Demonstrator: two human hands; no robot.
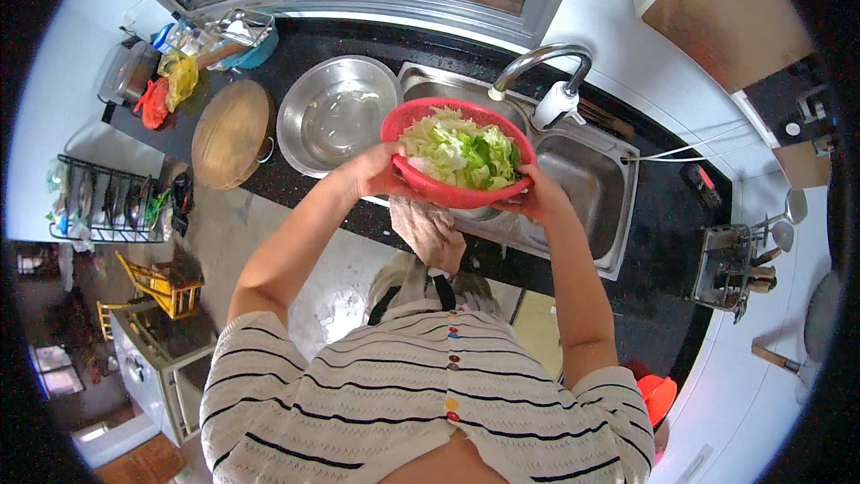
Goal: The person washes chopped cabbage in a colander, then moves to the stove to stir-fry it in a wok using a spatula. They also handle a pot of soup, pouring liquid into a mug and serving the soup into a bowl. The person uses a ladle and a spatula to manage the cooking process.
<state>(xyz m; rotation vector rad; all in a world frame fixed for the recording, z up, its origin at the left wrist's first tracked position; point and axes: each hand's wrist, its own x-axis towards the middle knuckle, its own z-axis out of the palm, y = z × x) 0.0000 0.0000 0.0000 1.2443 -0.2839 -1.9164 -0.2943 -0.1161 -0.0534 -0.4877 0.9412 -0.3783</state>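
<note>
Both my hands grip a red plastic colander (430, 190) by opposite sides of its rim, over the front of the sink. My left hand (381, 172) is closed on its left side, and my right hand (539, 197) on its right side. Torn pale-green cabbage or lettuce leaves (461, 148) fill it. Just left of the colander stands a wide steel basin (300, 116) with water and some leaf bits in it. A crumpled brownish cloth (425, 233) hangs at the counter edge under the colander.
Behind the colander is a double steel sink (582, 175) with a curved chrome faucet (560, 49). A round wooden cutting board (231, 134) lies left of the basin. Red and yellow plastic bags (179, 73) and a blue basket (255, 49) sit at the far left. A utensil rack (724, 264) hangs on the right.
</note>
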